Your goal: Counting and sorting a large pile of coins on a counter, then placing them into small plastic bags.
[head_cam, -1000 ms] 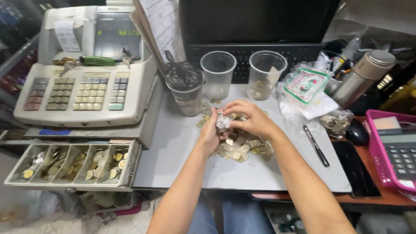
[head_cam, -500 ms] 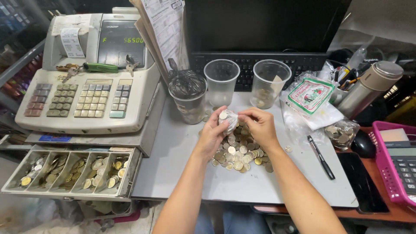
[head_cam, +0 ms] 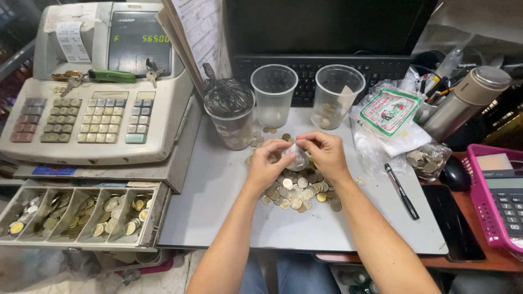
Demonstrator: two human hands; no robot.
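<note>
Change: since a second ago both hands stay together over the coin pile, and the small clear bag between them sits a little lower and closer to the coins.
Left hand [head_cam: 271, 163]: fingers pinched shut on the left edge of the small plastic bag [head_cam: 298, 158], directly above the coin pile.
Right hand [head_cam: 326, 154]: fingers pinched on the right edge of the same bag, fingertips close to the left hand's.
Small plastic bag: thin, crinkled, clear film; held just above the pile's far edge. I cannot tell what is inside.
Coin pile [head_cam: 298, 190]: loose flat round coins, silver and brass in colour, heaped on the smooth grey desk [head_cam: 218, 207], just under the hands.
Cups: three clear plastic cups beyond the pile; the left cup [head_cam: 229, 117] is lined with a glossy black bag, the middle cup [head_cam: 273, 95] looks nearly bare, the right cup [head_cam: 339, 95] holds some coins.
Cash register [head_cam: 98, 92]: beige plastic with rows of square keys, far left of the pile.
Coin drawer [head_cam: 81, 215]: open, with slanted compartments of sorted coins, left of the pile and below the register.
Pen [head_cam: 402, 190]: slim, black, lying on the desk right of the pile.
Calculator [head_cam: 504, 198]: pink casing, far right of the pile.
</note>
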